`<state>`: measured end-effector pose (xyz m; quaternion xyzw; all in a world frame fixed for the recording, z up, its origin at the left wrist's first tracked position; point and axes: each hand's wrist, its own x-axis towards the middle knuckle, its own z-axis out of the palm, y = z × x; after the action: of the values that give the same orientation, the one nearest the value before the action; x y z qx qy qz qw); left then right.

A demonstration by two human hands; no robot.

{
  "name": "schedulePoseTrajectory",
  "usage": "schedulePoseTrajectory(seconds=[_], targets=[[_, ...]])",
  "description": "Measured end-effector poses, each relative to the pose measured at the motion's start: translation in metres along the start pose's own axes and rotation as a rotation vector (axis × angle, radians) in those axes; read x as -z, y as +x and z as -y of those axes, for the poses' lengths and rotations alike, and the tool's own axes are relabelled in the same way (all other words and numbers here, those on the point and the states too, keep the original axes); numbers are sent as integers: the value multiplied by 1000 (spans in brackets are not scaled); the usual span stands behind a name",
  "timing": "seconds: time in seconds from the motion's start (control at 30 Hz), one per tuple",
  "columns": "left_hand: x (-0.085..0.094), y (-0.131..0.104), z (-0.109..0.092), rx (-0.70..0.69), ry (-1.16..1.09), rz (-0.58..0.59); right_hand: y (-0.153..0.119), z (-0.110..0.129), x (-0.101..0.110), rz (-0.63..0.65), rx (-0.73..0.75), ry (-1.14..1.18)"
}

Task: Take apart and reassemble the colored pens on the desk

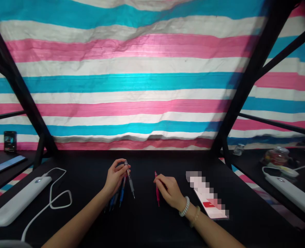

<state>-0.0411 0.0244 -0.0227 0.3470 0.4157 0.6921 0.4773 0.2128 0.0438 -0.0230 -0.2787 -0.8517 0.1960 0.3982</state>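
Observation:
My left hand (117, 175) is closed, with a grey pen (130, 182) pinched between thumb and fingers, its clear top up and its tip pointing down toward the black table (142, 227). Below and behind that hand several blue pens (121, 197) point toward me; their upper ends are hidden, so whether the hand also grips them I cannot tell. To the right, my right hand (169, 189) has its fingers pinched round a pink pen (157, 194), tip toward me. A pale coiled band and a beaded bracelet circle the right wrist.
A partly blurred white and red packet (209, 198) lies right of my right hand. At left rests a long white device (20, 199) with a looping white cable (50, 193). Black frame bars (241, 100) rise at both sides before a striped sheet (142, 82).

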Motion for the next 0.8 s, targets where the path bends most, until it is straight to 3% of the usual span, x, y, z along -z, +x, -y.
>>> schedulePoseTrajectory(seconds=[0.4,0.57,0.8], targets=[[-2,-2,-6,-17,253,91,3,-3,2,-79,-23,-53],[-6,-4,-6,-115,476,127,4,-1,7,-94,-63,-64],[2,-1,5,-270,873,133,5,0,6,-82,-111,-92]])
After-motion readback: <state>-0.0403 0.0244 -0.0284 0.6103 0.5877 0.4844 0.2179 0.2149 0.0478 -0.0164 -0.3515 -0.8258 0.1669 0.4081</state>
